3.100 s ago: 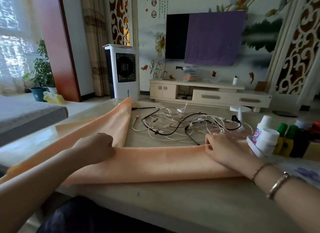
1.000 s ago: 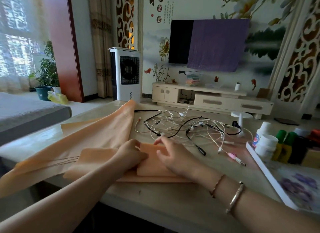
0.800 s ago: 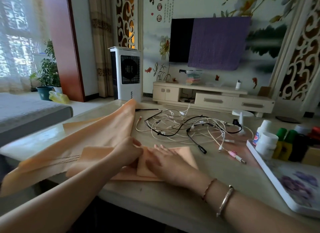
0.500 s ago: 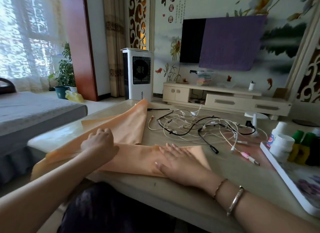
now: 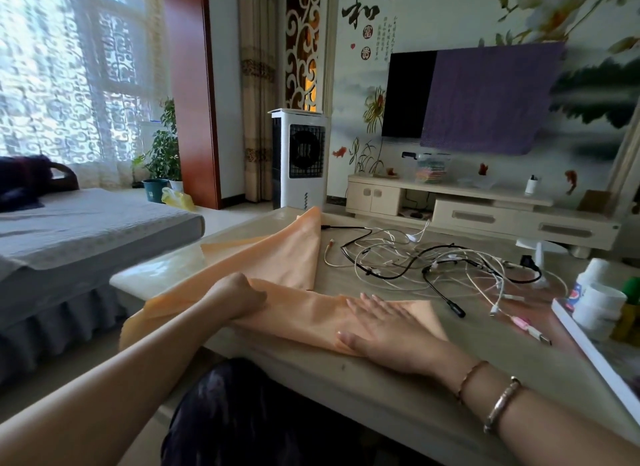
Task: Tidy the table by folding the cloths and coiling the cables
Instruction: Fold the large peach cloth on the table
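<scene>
**Cloth position relative to hands, head view**

Head view. The peach cloth point(image 5: 287, 275) lies on the table point(image 5: 398, 389), partly folded into a long band along the near edge, with a second section running from the band toward the far side of the table. The left end of the band hangs past the table's left edge.

The left hand point(image 5: 239, 297) rests on the band left of its middle, fingers curled into the fabric and gripping a fold of it. The right hand point(image 5: 384, 327) lies flat on the right end of the band, fingers straight and spread, pressing the cloth onto the table.

The cables point(image 5: 433, 261), a loose tangle of white and black leads, lie on the table beyond the right hand, just right of the cloth's far section. Neither hand touches them.

A white tray point(image 5: 588, 351) holding bottles point(image 5: 597, 302) sits at the table's right edge, right of the cables.
</scene>
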